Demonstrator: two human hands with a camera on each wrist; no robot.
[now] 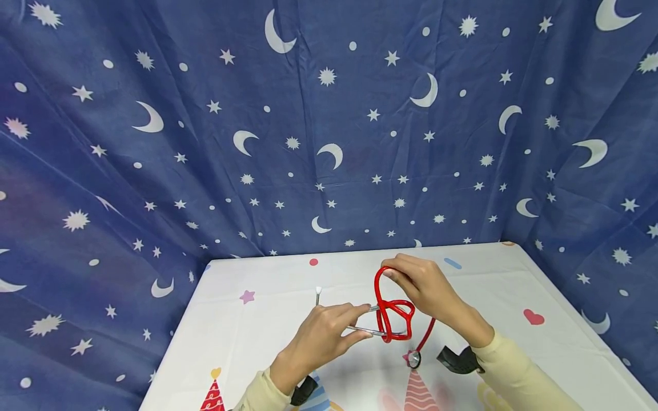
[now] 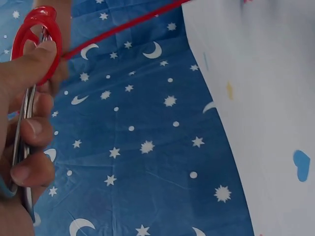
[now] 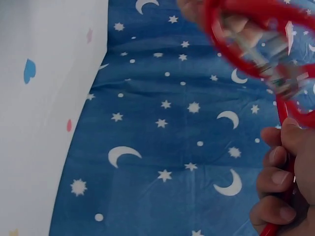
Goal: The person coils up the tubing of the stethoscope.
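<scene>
A stethoscope with red tubing (image 1: pixel 388 319) is held up over the table between both hands. My left hand (image 1: pixel 329 331) grips its metal ear tubes (image 2: pixel 28 113); one white ear tip (image 1: pixel 319 290) sticks up behind that hand. To the right, my right hand (image 1: pixel 418 285) holds the red tube (image 3: pixel 283 196), with fingers curled round it. Between the hands the tubing is looped around the metal tubes. The round metal chest piece (image 1: pixel 414 358) hangs from the tube below the right hand. In the right wrist view the looped part is blurred.
A white table cover (image 1: pixel 257 337) printed with hearts, stars and party hats lies under the hands. Blue curtains (image 1: pixel 354 217) with moons and stars stand behind the table and at both sides. A black wrist strap (image 1: pixel 459 361) sits at the right sleeve.
</scene>
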